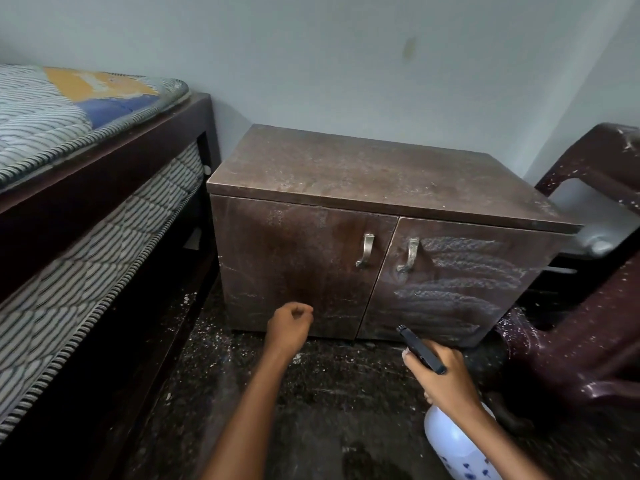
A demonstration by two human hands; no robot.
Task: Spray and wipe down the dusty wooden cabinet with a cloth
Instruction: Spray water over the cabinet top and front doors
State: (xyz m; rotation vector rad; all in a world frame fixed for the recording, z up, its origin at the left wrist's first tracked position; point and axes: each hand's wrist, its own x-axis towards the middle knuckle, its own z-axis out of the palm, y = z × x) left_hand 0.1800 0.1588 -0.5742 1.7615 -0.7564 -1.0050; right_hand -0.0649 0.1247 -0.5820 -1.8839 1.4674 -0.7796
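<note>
1. A bed [104, 174] with a dark frame and a striped mattress [41, 126] runs along the floor's left edge.
2. The wooden cabinet [363, 168] stands on the dark, speckled floor [311, 393] at its far edge against the wall, between bed and chair. Its top is dusty.
3. The left grip [289, 327] is in front of the lower part of the left door [294, 258], fingers curled into a loose fist with nothing in it. Whether it touches the door I cannot tell.
4. Two metal handles [366, 250] sit side by side where the doors meet.
5. The right door [460, 289] shows pale wavy streaks.
6. The right grip [446, 379] is wrapped round the neck of a white spray bottle [453, 441], whose black nozzle [401, 329] points at the right door's lower edge.
7. A maroon plastic chair [588, 341], flecked white, stands at the floor's right edge.
</note>
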